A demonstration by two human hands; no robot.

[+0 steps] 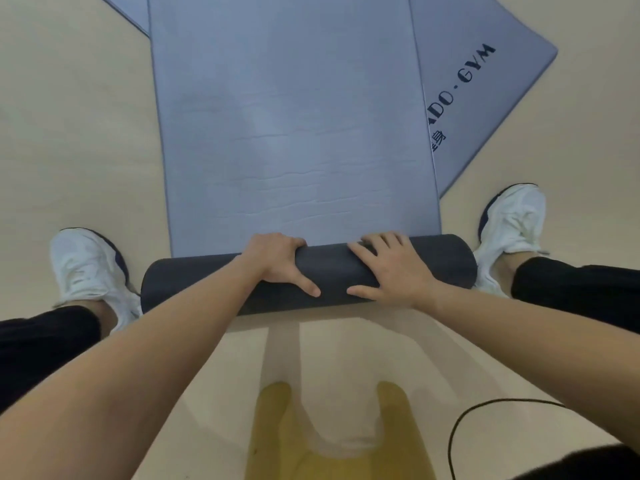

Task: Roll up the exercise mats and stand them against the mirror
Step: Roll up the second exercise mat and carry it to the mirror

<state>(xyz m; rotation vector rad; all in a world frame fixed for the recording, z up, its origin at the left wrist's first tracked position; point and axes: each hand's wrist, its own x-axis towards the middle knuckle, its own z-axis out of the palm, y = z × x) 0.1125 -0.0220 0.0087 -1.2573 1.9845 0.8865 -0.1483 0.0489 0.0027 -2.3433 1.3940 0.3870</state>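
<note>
Head view: am pressing left hand and right hand on roll, fingers spread flat over top, not clenched. Am advising even pressure both sides, keeping roll square to mat edges. Roll lying on floor between shoes, flat mat stretching ahead.

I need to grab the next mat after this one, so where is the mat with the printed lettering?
The flat blue-grey lettered mat lies upper right, angled, partly under the blue-grey mat being rolled.
</note>
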